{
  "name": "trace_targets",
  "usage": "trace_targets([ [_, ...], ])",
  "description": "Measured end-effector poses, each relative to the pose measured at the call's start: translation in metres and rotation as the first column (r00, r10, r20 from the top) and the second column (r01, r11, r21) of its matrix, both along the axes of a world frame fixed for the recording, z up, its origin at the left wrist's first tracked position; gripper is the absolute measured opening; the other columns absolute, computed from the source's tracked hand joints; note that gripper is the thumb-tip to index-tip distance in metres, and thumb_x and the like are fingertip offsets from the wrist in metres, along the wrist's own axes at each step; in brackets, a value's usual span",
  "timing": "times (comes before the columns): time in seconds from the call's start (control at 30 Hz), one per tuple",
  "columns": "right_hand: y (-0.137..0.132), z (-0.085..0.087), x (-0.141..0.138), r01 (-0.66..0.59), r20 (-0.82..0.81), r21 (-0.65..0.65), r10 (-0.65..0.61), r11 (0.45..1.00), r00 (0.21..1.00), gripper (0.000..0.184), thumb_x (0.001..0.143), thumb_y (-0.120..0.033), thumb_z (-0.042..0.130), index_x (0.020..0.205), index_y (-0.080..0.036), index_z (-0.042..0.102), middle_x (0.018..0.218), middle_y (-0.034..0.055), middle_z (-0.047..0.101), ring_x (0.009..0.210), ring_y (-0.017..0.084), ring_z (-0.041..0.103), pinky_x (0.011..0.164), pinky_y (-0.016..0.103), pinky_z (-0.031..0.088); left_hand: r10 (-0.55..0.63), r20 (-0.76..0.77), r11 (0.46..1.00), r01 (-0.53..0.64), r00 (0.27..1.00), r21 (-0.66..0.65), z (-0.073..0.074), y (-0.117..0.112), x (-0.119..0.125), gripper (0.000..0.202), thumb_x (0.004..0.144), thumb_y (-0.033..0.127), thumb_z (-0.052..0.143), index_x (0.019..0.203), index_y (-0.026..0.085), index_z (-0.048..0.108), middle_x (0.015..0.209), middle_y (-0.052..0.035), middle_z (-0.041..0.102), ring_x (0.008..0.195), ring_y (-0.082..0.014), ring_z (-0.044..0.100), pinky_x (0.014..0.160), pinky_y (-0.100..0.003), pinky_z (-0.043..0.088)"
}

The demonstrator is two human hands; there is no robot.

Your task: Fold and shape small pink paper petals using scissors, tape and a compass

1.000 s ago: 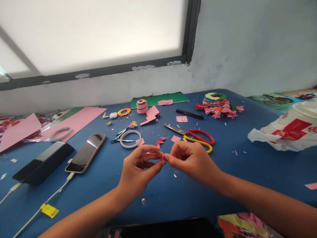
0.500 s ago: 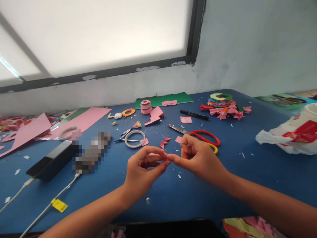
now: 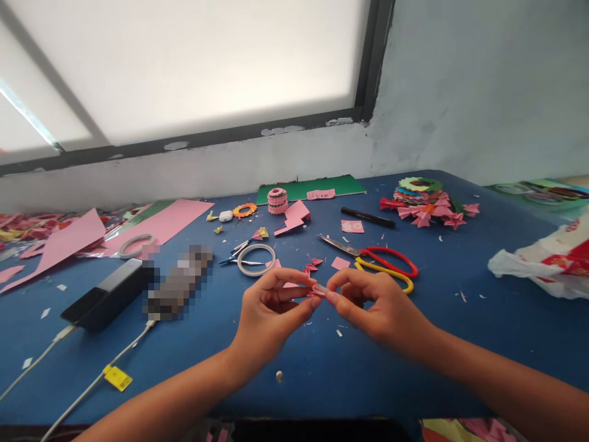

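My left hand point(image 3: 269, 316) and my right hand point(image 3: 375, 304) meet above the blue table point(image 3: 460, 344), fingertips pinched together on a small pink paper piece point(image 3: 317, 290). Both hands are closed on it, and most of the piece is hidden by the fingers. Small folded pink bits point(image 3: 310, 266) lie just beyond the hands. Red and yellow scissors point(image 3: 384, 263) rest behind my right hand. A ring of tape point(image 3: 256, 259) with small blue-handled scissors point(image 3: 232, 260) across it sits behind my left hand.
A phone point(image 3: 177, 288) on a cable and a black power bank point(image 3: 108, 296) lie at the left. Pink sheets point(image 3: 156, 224), a green sheet point(image 3: 317, 187), a black marker point(image 3: 368, 217), a pile of paper flowers and rings point(image 3: 426, 199) and a plastic bag point(image 3: 547, 261) surround the area.
The head view has shifted, so everything sits slightly further right and lower in frame. My hands stay pinched on the pink piece, the right fingers regripping it a little.
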State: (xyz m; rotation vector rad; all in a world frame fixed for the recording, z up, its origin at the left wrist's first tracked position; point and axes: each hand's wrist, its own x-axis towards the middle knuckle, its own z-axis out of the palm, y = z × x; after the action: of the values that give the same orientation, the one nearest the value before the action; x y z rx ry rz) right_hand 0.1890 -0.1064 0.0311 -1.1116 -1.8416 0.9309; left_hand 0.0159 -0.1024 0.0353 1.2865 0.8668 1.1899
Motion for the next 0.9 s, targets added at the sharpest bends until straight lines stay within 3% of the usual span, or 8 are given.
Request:
trace_targets([
  [0.2, 0.001, -0.006, 0.002, 0.011, 0.192, 0.37, -0.088, 0.929, 0.977, 0.014, 0.083, -0.029, 0.051, 0.075, -0.019, 0.058, 0.046, -0.0058, 0.052, 0.04, 0.007, 0.046, 0.043, 0.019, 0.036, 0.004, -0.224, 0.991, 0.027, 0.974, 0.133, 0.0, 0.002, -0.004, 0.013, 0.072, 0.017, 0.071, 0.082, 0.017, 0.064, 0.078, -0.002, 0.067, 0.077, -0.0153, 0.067, 0.065, -0.022, 0.057],
  [0.33, 0.004, -0.009, 0.004, -0.082, 0.338, 0.695, -0.224, 0.715, 0.914, 0.018, 0.085, -0.024, 0.05, 0.076, -0.019, 0.065, 0.051, -0.0024, 0.062, 0.043, 0.008, 0.054, 0.046, 0.021, 0.038, 0.084, -0.391, 0.935, 0.063, 0.916, 0.349, -0.001, 0.003, -0.005, 0.009, 0.073, 0.012, 0.064, 0.08, 0.017, 0.065, 0.077, -0.0023, 0.065, 0.072, -0.0143, 0.064, 0.064, -0.025, 0.058],
  [0.47, 0.002, -0.012, 0.005, -0.208, 0.425, 0.819, -0.322, 0.535, 0.846, 0.017, 0.085, -0.018, 0.051, 0.082, -0.019, 0.068, 0.056, -0.0009, 0.066, 0.049, 0.011, 0.059, 0.05, 0.024, 0.039, 0.171, -0.473, 0.838, 0.125, 0.864, 0.531, -0.004, 0.005, -0.006, 0.014, 0.073, 0.007, 0.059, 0.078, 0.017, 0.066, 0.08, -0.0044, 0.064, 0.073, -0.0144, 0.063, 0.062, -0.024, 0.058],
  [0.53, 0.0, -0.011, 0.007, -0.246, 0.438, 0.832, -0.317, 0.498, 0.841, 0.016, 0.085, -0.019, 0.052, 0.085, -0.02, 0.068, 0.053, -0.0018, 0.065, 0.046, 0.011, 0.057, 0.049, 0.025, 0.04, 0.207, -0.475, 0.787, 0.143, 0.855, 0.601, -0.006, 0.006, -0.008, 0.013, 0.074, 0.007, 0.059, 0.079, 0.017, 0.066, 0.082, -0.0056, 0.065, 0.074, -0.0146, 0.064, 0.063, -0.025, 0.057],
  [0.6, 0.0, -0.007, 0.011, -0.214, 0.429, 0.814, -0.31, 0.54, 0.848, 0.017, 0.086, -0.024, 0.052, 0.087, -0.021, 0.068, 0.056, -0.0013, 0.066, 0.048, 0.012, 0.059, 0.052, 0.025, 0.042, 0.226, -0.467, 0.733, 0.167, 0.855, 0.66, -0.007, 0.007, -0.011, 0.012, 0.076, 0.008, 0.059, 0.08, 0.018, 0.065, 0.085, -0.0064, 0.066, 0.077, -0.0156, 0.065, 0.068, -0.027, 0.057],
  [0.67, 0.008, -0.002, 0.02, -0.103, 0.456, 0.742, -0.388, 0.662, 0.801, 0.023, 0.088, -0.031, 0.047, 0.092, -0.022, 0.068, 0.069, 0.002, 0.071, 0.059, 0.014, 0.064, 0.06, 0.026, 0.045, 0.232, -0.457, 0.684, 0.19, 0.859, 0.704, -0.008, 0.007, -0.014, 0.014, 0.077, 0.008, 0.059, 0.082, 0.019, 0.065, 0.087, -0.0068, 0.068, 0.081, -0.0167, 0.066, 0.073, -0.03, 0.056],
  [0.77, 0.031, 0.002, 0.044, 0.182, 0.696, 0.518, -0.536, 0.836, 0.478, 0.03, 0.089, -0.034, 0.041, 0.102, -0.021, 0.064, 0.091, 0.009, 0.07, 0.077, 0.023, 0.066, 0.059, 0.03, 0.044, 0.219, -0.42, 0.628, 0.202, 0.881, 0.752, -0.007, 0.007, -0.018, 0.016, 0.077, 0.007, 0.059, 0.084, 0.02, 0.066, 0.087, -0.0067, 0.07, 0.08, -0.0165, 0.067, 0.073, -0.029, 0.056],
  [0.9, 0.064, -0.012, 0.078, 0.215, 0.82, 0.351, -0.41, 0.911, 0.4, 0.021, 0.078, -0.031, 0.056, 0.069, -0.014, 0.067, 0.075, 0.0132, 0.066, 0.065, 0.026, 0.064, 0.047, 0.029, 0.037, 0.189, -0.386, 0.583, 0.213, 0.903, 0.784, -0.002, 0.006, -0.018, 0.018, 0.077, 0.006, 0.06, 0.085, 0.021, 0.066, 0.082, -0.006, 0.072, 0.076, -0.0167, 0.069, 0.07, -0.029, 0.058],
])
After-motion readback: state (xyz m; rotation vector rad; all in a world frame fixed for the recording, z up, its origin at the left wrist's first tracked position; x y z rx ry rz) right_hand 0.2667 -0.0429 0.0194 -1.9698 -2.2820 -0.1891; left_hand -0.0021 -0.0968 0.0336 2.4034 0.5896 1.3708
